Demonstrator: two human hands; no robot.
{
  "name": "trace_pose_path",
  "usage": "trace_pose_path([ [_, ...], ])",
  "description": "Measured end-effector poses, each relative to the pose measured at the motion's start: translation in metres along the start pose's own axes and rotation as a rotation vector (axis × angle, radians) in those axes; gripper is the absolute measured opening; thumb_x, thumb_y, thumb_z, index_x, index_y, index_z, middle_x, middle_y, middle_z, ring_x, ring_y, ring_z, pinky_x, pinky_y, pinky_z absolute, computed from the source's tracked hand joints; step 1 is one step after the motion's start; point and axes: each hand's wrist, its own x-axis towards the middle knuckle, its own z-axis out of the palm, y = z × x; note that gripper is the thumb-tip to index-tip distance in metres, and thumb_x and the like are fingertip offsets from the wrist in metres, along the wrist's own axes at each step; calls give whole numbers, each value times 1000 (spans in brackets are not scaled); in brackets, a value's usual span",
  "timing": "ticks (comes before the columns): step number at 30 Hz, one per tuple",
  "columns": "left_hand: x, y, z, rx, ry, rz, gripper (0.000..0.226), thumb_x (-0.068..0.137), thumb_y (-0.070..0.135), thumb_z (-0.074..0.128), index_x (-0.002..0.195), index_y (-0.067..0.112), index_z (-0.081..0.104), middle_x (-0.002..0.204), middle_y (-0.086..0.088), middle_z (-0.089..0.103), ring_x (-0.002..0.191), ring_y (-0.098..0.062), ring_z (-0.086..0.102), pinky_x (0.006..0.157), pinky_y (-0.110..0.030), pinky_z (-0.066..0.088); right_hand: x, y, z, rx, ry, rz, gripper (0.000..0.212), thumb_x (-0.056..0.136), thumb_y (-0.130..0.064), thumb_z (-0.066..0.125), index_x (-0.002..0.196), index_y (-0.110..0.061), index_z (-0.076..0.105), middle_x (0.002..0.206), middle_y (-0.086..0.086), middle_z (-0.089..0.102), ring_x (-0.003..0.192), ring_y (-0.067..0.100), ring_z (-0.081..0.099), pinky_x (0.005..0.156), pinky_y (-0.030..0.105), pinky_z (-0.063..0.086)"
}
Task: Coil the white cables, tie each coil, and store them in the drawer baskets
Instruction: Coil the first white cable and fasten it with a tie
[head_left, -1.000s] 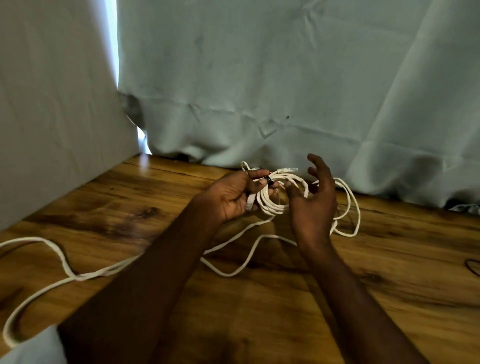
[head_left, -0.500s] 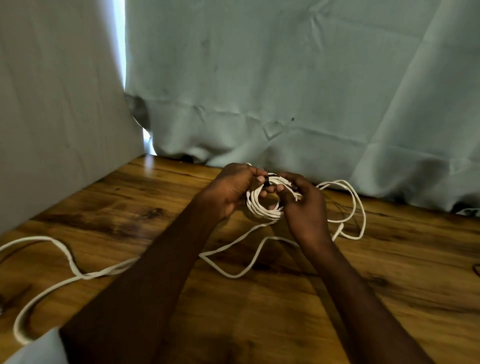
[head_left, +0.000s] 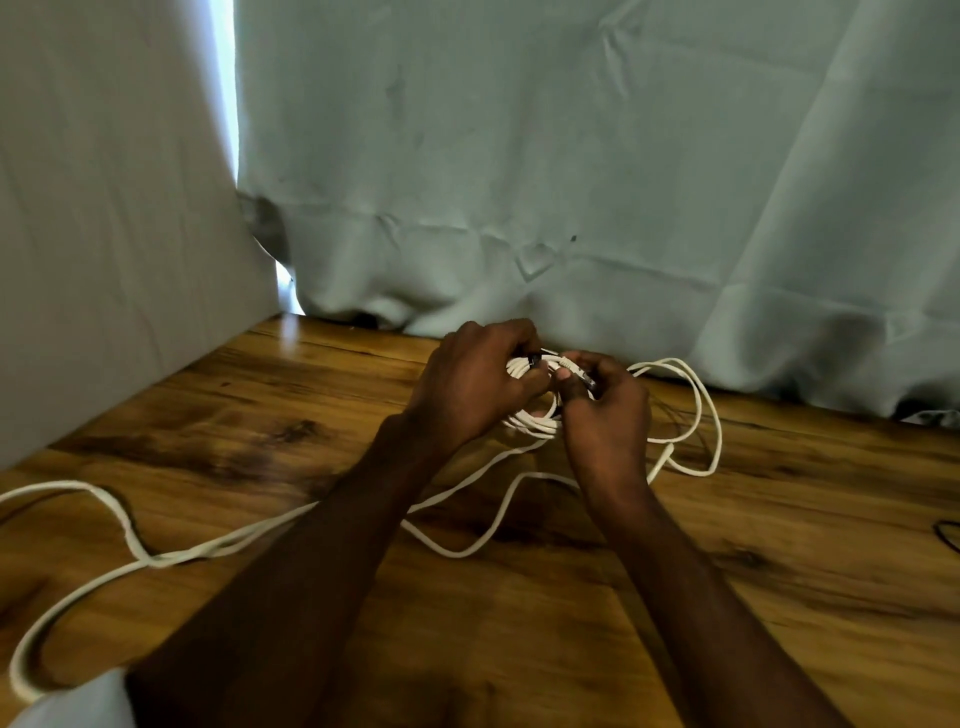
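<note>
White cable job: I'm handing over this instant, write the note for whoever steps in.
Left hand grips the small coil above the wooden table. Right hand pinches a dark tie at the coil's top.
Done: a few loops wound.
Left: tie not visibly fastened; a long loose cable trails over the table to the left, and loose loops lie to the right. No drawer or baskets in view, so nothing stored yet.

Worktop (head_left: 675, 597): wood, knotted grain, semi-gloss finish. Cable (head_left: 78, 525): white, smooth, matt sheath. Backdrop (head_left: 571, 156): pale cloth, matt, creased. Left panel (head_left: 104, 234): grey cloth, matt.
</note>
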Motion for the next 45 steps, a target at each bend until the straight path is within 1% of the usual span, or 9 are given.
trace_pose_path([
  [7, 0, 2, 0, -31, -87, 15, 27, 80, 36, 73, 102, 31, 57, 90, 10, 70, 85, -15, 66, 71, -38, 54, -2, -4, -1, -22, 37, -47, 17, 95, -7, 69, 108, -14, 75, 100, -2, 76, 96, 13, 72, 91, 39, 58],
  [12, -1, 2, -2, 21, -38, 47, 19, 78, 33, 67, 94, 28, 58, 81, 6, 67, 78, -22, 63, 67, -41, 51, -7, -6, 1, -43, 0, -109, 17, 95, -6, 68, 108, -15, 75, 93, -14, 72, 89, -6, 68, 78, 9, 50],
  [20, 3, -1, -1, -187, -9, 6, 12, 78, 20, 78, 86, 23, 70, 78, 11, 71, 76, -7, 66, 72, -38, 53, -1, 0, 0, 94, -62, -42, 18, 94, -6, 68, 105, -19, 74, 103, -2, 77, 99, 18, 74, 90, 47, 60],
  [23, 6, 0, -2, -292, 9, -59, 15, 73, 18, 83, 84, 21, 74, 78, 11, 74, 74, -6, 70, 72, -39, 58, 2, 1, -4, 232, -125, -10, 21, 96, 2, 63, 108, -12, 72, 105, 10, 76, 92, 31, 74, 73, 37, 62],
  [27, 5, 1, -2, -305, -8, -77, 14, 74, 23, 82, 84, 25, 73, 76, 12, 73, 72, -6, 71, 72, -44, 59, 3, -4, -8, 278, -172, 7, 21, 98, 7, 57, 111, -3, 69, 93, 10, 74, 63, 13, 69, 57, 22, 54],
  [30, 5, -1, -3, -236, -22, -48, 13, 78, 29, 77, 89, 28, 70, 80, 13, 72, 79, -5, 68, 75, -40, 57, 3, -6, -7, 299, -209, 39, 21, 100, 2, 58, 116, -6, 68, 100, 14, 75, 66, 20, 69, 62, 29, 55],
  [34, 4, 0, -3, -223, -24, -8, 17, 83, 14, 74, 92, 27, 68, 81, 12, 71, 78, -5, 67, 73, -36, 56, 2, -13, -4, 468, -228, 240, 19, 100, -11, 63, 119, -6, 67, 96, 16, 75, 62, 21, 64, 59, 29, 55],
  [41, 9, 1, 7, -499, -49, -236, 35, 71, 16, 89, 100, 15, 70, 89, 0, 77, 84, -14, 74, 80, -35, 58, 8, -17, -11, 858, -245, 436, 23, 95, -3, 52, 111, 2, 68, 89, 12, 73, 64, 14, 70, 57, 22, 57],
  [45, 9, 3, 9, -765, -82, -337, 25, 84, -3, 78, 104, -2, 65, 93, -23, 75, 75, -28, 72, 70, -37, 60, 9, -19, -16, 1025, -350, 475, 42, 81, -9, 55, 121, 2, 65, 101, 20, 73, 75, 25, 73, 66, 35, 64],
])
